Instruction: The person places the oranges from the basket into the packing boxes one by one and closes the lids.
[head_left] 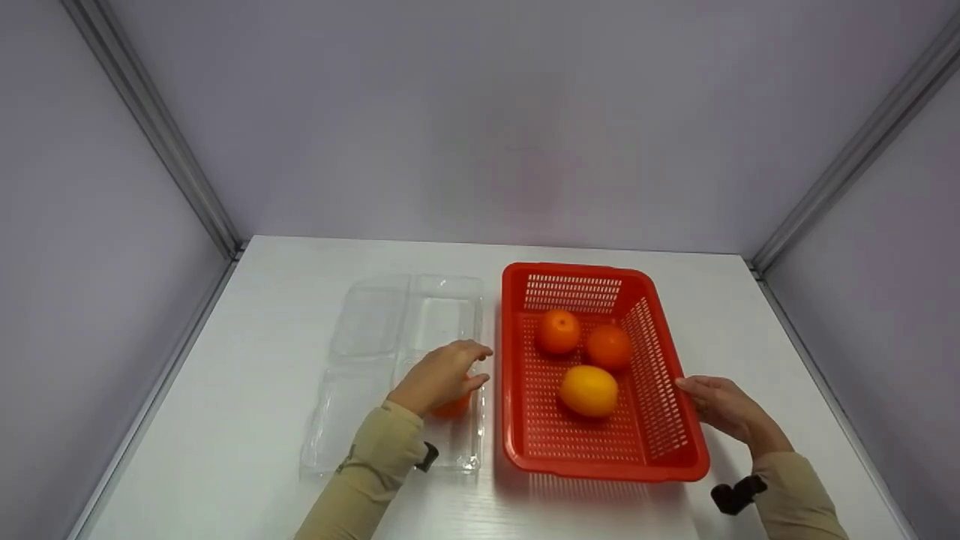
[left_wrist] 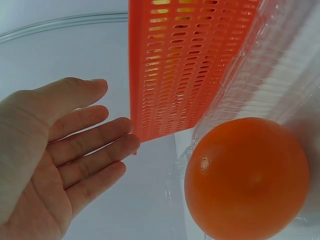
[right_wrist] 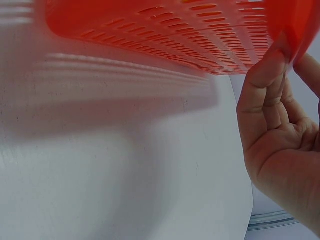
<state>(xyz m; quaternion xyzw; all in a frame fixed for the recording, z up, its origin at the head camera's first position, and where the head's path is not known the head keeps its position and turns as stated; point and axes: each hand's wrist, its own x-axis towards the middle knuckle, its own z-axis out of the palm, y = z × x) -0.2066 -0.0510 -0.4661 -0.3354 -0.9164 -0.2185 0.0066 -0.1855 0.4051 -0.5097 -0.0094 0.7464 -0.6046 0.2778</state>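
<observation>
Neither grip is closed on fruit: the left hand [head_left: 442,373] hovers with relaxed, straight fingers just above the round orange fruit [left_wrist: 247,178], which sits in the near right compartment of the clear plastic clamshell tray [head_left: 375,330]. That fruit looks just set down, or about to be picked up; which, I cannot tell. Being round, it has no clear long axis. Right hand [head_left: 724,409] fingertips touch the right rim of the red slotted plastic basket [head_left: 660,465], whose long axis runs near to far on the white worktop [head_left: 247,375].
</observation>
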